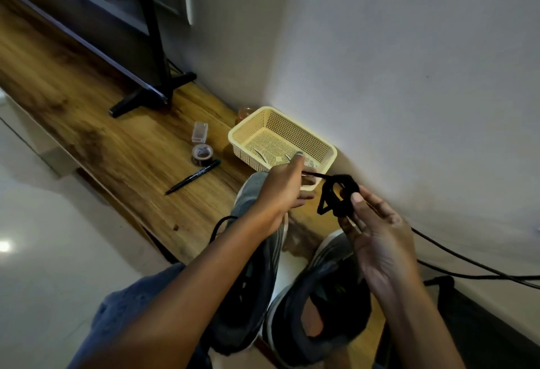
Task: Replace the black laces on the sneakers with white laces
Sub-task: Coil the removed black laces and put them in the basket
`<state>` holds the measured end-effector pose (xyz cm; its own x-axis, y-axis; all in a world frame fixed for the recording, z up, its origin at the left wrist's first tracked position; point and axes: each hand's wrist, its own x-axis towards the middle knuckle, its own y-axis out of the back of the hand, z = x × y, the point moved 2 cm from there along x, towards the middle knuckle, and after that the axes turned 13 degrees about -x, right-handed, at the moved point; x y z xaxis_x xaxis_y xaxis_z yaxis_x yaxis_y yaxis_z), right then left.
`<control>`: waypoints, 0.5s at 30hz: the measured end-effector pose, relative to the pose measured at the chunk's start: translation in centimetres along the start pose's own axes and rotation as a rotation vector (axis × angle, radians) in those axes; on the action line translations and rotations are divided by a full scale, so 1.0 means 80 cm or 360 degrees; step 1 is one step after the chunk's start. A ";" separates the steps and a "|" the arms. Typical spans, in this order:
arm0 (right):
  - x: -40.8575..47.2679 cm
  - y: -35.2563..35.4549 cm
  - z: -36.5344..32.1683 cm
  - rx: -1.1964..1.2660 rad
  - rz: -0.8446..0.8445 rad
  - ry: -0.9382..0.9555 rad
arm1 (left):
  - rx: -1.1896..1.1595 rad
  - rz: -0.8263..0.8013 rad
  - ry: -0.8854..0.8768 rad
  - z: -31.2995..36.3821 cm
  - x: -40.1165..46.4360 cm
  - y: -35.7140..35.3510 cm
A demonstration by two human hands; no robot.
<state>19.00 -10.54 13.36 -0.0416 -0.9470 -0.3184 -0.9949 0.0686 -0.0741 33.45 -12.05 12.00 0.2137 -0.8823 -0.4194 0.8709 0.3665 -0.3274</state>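
Here two grey sneakers are standing side by side on the near end of the wooden shelf. One black lace, bunched into loops, is hanging above them, near one cream basket. The right hand is pinching the bundle while the left hand is pinching its free end.

Bundled black lace held above two grey sneakers on the shelf.

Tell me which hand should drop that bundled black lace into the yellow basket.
Probably the right hand: it already pinches the coiled black lace just in front of the yellow basket. The left hand pinches only the lace's loose end and would have to regrip.
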 end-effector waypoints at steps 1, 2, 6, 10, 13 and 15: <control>0.005 -0.006 -0.003 -0.0007 -0.0012 0.0010 | -0.0059 0.0054 0.0004 0.003 0.001 0.003; 0.012 -0.014 -0.006 -0.0007 -0.0030 0.0016 | -0.0119 0.0115 -0.0002 0.006 0.004 0.009; 0.050 -0.052 -0.020 -0.0085 -0.0152 0.0063 | -0.0453 0.0446 -0.0016 0.018 0.011 0.033; 0.108 -0.102 -0.015 -0.0210 -0.0233 0.0011 | -0.0769 0.0618 0.0093 0.026 0.009 0.048; 0.160 -0.138 0.003 -0.0279 -0.0212 -0.0080 | -0.0917 0.0657 0.0166 0.029 0.009 0.050; 0.192 -0.160 0.021 -0.0362 -0.0206 -0.0151 | -0.0949 0.0711 0.0205 0.028 0.013 0.050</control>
<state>31.28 -25.43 7.80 0.0850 -0.9089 -0.4082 -0.9869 -0.1331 0.0910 38.15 -12.14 12.17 0.4048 -0.5845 -0.7032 0.3187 0.8110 -0.4906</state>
